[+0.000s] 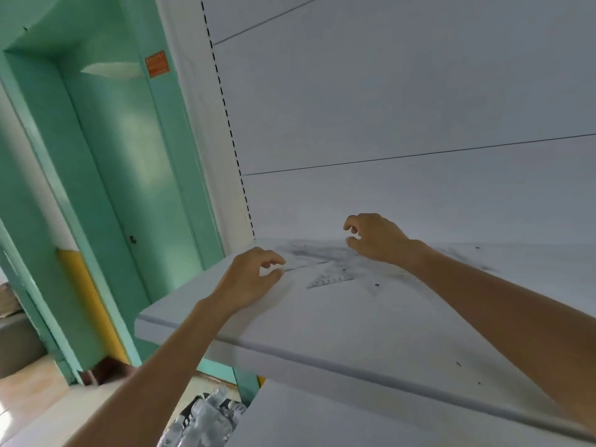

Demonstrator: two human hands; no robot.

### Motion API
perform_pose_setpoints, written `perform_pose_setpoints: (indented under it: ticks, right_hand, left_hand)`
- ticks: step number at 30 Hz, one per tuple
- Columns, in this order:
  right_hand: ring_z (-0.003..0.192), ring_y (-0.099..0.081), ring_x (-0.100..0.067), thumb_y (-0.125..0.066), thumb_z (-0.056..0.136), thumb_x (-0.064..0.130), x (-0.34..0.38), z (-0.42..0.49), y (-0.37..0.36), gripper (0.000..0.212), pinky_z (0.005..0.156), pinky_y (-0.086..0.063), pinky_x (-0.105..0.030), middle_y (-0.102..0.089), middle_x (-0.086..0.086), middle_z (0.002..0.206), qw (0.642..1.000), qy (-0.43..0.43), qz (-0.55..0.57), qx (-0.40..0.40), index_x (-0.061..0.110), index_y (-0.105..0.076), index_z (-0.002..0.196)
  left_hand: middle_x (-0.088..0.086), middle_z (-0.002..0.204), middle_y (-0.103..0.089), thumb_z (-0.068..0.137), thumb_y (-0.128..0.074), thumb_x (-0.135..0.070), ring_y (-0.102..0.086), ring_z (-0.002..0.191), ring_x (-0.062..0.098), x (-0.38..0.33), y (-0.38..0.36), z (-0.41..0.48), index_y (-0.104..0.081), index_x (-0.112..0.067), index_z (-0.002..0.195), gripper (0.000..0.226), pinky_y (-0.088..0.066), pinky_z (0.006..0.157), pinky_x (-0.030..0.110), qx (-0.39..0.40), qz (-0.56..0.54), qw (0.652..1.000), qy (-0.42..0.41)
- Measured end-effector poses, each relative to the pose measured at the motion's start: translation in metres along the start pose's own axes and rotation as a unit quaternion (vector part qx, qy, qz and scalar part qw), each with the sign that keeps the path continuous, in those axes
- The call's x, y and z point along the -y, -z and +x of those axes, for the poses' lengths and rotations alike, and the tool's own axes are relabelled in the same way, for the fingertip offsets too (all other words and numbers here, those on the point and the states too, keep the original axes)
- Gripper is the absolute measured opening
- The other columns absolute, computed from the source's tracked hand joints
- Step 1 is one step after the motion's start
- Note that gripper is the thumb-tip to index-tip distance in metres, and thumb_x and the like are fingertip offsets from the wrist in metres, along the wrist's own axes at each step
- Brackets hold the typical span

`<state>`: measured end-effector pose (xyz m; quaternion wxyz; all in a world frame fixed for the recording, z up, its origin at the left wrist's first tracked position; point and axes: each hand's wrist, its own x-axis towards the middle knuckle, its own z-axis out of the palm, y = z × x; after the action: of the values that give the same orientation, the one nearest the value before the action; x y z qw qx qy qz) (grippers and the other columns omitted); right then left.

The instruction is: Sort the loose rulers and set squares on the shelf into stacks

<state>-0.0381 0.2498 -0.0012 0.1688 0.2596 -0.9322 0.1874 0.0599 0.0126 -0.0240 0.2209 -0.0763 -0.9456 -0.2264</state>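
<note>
Two hands reach over the shelf [322,337], where clear rulers and set squares [329,279] lie jumbled between them; right hand [377,240] loosely curled, empty; left hand [251,279] perhaps pinching something, cannot tell; sorting looks barely begun; next, lift one thin edge.

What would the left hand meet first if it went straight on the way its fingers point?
Most likely the clear set squares lying on the shelf, just beyond the left hand; they are faint, so depth is uncertain.
</note>
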Motion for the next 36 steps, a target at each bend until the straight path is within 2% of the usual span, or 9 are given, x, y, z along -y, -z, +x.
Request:
perform_pose_setpoints:
  ticks: [8,15,17,19,21,25,30,33,36]
  right_hand:
    - [0.110,-0.053,-0.022,-0.048,0.092,0.026,-0.001,0.034,-0.040,0.038,0.089,-0.044,-0.031,-0.056,-0.008,0.125,0.997,0.000,-0.011,0.076,0.012,-0.050,0.127]
    - [0.119,-0.049,-0.022,-0.047,0.093,0.037,0.004,0.040,-0.055,0.044,0.096,-0.040,-0.032,-0.052,-0.005,0.133,0.994,-0.013,-0.043,0.104,0.016,-0.048,0.132]
    - [0.107,-0.053,-0.021,-0.047,0.092,0.035,0.003,0.042,-0.057,0.037,0.084,-0.041,-0.029,-0.057,-0.005,0.123,0.990,-0.006,-0.069,0.123,0.016,-0.055,0.122]
    - [0.093,-0.052,-0.019,-0.046,0.091,0.029,0.001,0.043,-0.059,0.021,0.074,-0.036,-0.026,-0.059,-0.006,0.106,0.990,0.004,-0.089,0.108,0.015,-0.060,0.099]
    - [0.091,-0.051,-0.020,-0.042,0.093,0.022,0.005,0.042,-0.059,0.019,0.072,-0.036,-0.026,-0.056,-0.005,0.097,0.990,0.015,-0.120,0.075,0.019,-0.053,0.078]
    - [0.106,-0.054,-0.022,-0.043,0.094,0.018,0.013,0.042,-0.065,0.027,0.087,-0.044,-0.033,-0.056,-0.004,0.114,0.984,0.013,-0.173,0.050,0.013,-0.057,0.116]
    - [0.124,-0.043,-0.020,-0.049,0.093,0.030,0.008,0.046,-0.063,0.045,0.099,-0.037,-0.032,-0.046,-0.002,0.135,0.984,0.002,-0.160,0.075,0.017,-0.044,0.135]
    - [0.122,-0.049,-0.019,-0.050,0.093,0.028,0.008,0.048,-0.062,0.033,0.098,-0.037,-0.030,-0.055,0.002,0.132,0.990,-0.025,-0.082,0.109,0.022,-0.056,0.126]
    - [0.109,-0.056,-0.020,-0.049,0.093,0.020,0.017,0.046,-0.062,0.023,0.091,-0.042,-0.030,-0.064,0.000,0.118,0.990,-0.015,-0.114,0.079,0.018,-0.065,0.110]
  left_hand:
    - [-0.004,0.112,-0.059,0.083,-0.065,-0.030,-0.050,0.097,0.007,0.038,-0.026,0.045,-0.062,-0.025,0.111,0.028,-0.034,0.083,0.018,0.065,0.021,0.997,-0.018]
    - [-0.008,0.130,-0.051,0.084,-0.060,-0.038,-0.043,0.121,0.013,0.054,-0.037,0.067,-0.053,-0.027,0.124,0.042,-0.032,0.101,0.026,0.135,0.034,0.989,-0.055]
    - [-0.009,0.126,-0.054,0.085,-0.059,-0.041,-0.045,0.119,0.011,0.060,-0.040,0.073,-0.056,-0.026,0.122,0.039,-0.034,0.102,0.029,0.141,0.022,0.988,-0.064]
    - [-0.010,0.118,-0.057,0.084,-0.060,-0.044,-0.049,0.111,0.009,0.063,-0.041,0.077,-0.060,-0.026,0.116,0.037,-0.037,0.099,0.029,0.128,0.013,0.989,-0.075]
    - [-0.008,0.109,-0.057,0.083,-0.060,-0.048,-0.051,0.103,0.009,0.063,-0.040,0.078,-0.062,-0.027,0.112,0.036,-0.040,0.093,0.028,0.123,0.007,0.989,-0.083]
    - [-0.006,0.102,-0.047,0.084,-0.056,-0.051,-0.047,0.101,0.011,0.062,-0.040,0.075,-0.058,-0.027,0.113,0.038,-0.038,0.086,0.024,0.143,0.018,0.985,-0.092]
    - [-0.006,0.107,-0.044,0.085,-0.053,-0.051,-0.047,0.103,0.011,0.064,-0.040,0.074,-0.057,-0.029,0.113,0.035,-0.040,0.089,0.026,0.149,0.005,0.983,-0.107]
    - [-0.011,0.099,-0.043,0.082,-0.058,-0.051,-0.047,0.097,0.008,0.062,-0.041,0.074,-0.058,-0.031,0.110,0.035,-0.040,0.086,0.025,0.130,-0.016,0.985,-0.114]
    - [-0.014,0.094,-0.044,0.075,-0.065,-0.049,-0.043,0.092,0.006,0.063,-0.041,0.075,-0.060,-0.032,0.109,0.038,-0.036,0.082,0.022,0.106,-0.010,0.986,-0.131]
